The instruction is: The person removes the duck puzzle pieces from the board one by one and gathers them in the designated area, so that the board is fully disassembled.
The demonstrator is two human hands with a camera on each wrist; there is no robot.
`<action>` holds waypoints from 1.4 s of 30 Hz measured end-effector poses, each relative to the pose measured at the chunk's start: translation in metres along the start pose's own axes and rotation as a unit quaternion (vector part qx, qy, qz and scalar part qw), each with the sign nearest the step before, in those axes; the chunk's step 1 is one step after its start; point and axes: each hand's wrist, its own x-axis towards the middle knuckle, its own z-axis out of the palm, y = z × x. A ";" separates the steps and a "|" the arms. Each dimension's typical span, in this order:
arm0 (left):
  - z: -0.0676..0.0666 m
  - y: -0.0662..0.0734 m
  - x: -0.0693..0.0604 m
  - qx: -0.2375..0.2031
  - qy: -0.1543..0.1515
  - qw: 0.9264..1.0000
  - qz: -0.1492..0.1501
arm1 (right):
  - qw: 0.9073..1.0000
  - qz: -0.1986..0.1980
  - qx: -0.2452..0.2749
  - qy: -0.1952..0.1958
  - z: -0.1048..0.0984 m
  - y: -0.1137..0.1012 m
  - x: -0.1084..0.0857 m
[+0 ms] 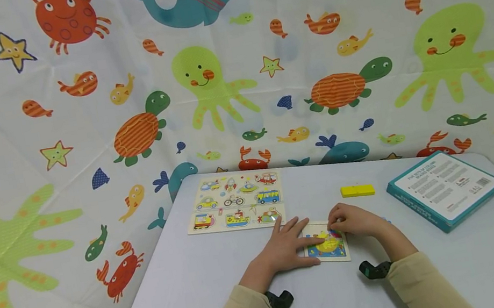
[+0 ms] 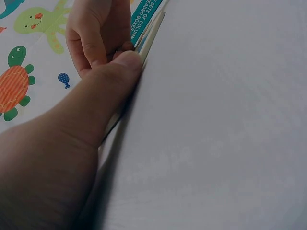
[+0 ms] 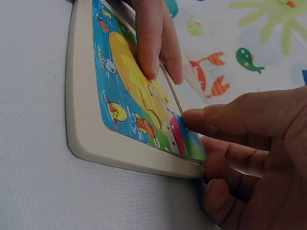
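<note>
The small picture puzzle point(image 1: 341, 258), with a pale frame and a yellow figure on blue, lies on the white table. My left hand point(image 1: 283, 250) is spread over its left side, one finger reaching onto the yellow figure. At the upper right of the puzzle, my right hand point(image 1: 355, 220) has bent fingers. In the right wrist view its thumb and fingers point(image 3: 249, 139) close around the puzzle's edge beside a pink, blue and green part, while left-hand fingers point(image 3: 152, 40) rest over the yellow figure. The left wrist view shows the left thumb point(image 2: 127, 62) along the frame's edge point(image 2: 152, 43).
A larger board with vehicle pictures point(image 1: 234, 203) lies behind at the left. A yellow block point(image 1: 357, 190) is behind the right hand, and a teal and white box point(image 1: 446, 188) lies at the right. A sea-animal cloth point(image 1: 235, 139) hangs behind the table.
</note>
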 end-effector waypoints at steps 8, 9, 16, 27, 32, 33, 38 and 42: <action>-0.001 0.001 0.000 -0.010 -0.001 1.000 0.000 | 1.000 0.003 0.013 0.000 0.000 0.000 -0.003; -0.001 0.001 0.000 -0.009 -0.001 1.000 0.001 | 1.000 0.004 0.013 0.000 0.000 0.001 -0.004; -0.001 0.001 -0.001 -0.008 -0.002 1.000 -0.002 | 1.000 -0.002 0.010 0.000 -0.001 0.000 -0.005; -0.002 0.001 -0.001 -0.015 -0.006 1.000 -0.005 | 1.000 -0.003 0.025 0.003 -0.003 0.000 -0.003; 0.000 0.006 0.001 -0.007 -0.006 1.000 0.002 | 0.999 -0.001 0.034 0.003 -0.001 0.003 -0.002; 0.000 0.008 0.002 -0.008 -0.008 1.000 0.005 | 0.999 -0.002 0.034 0.002 -0.001 0.003 -0.002; 0.001 0.023 0.006 -0.016 -0.025 0.999 0.015 | 0.999 -0.009 0.031 0.002 0.000 0.003 -0.002; 0.001 0.031 0.007 0.001 -0.037 0.999 0.002 | 1.000 -0.013 0.028 0.002 -0.001 0.003 -0.002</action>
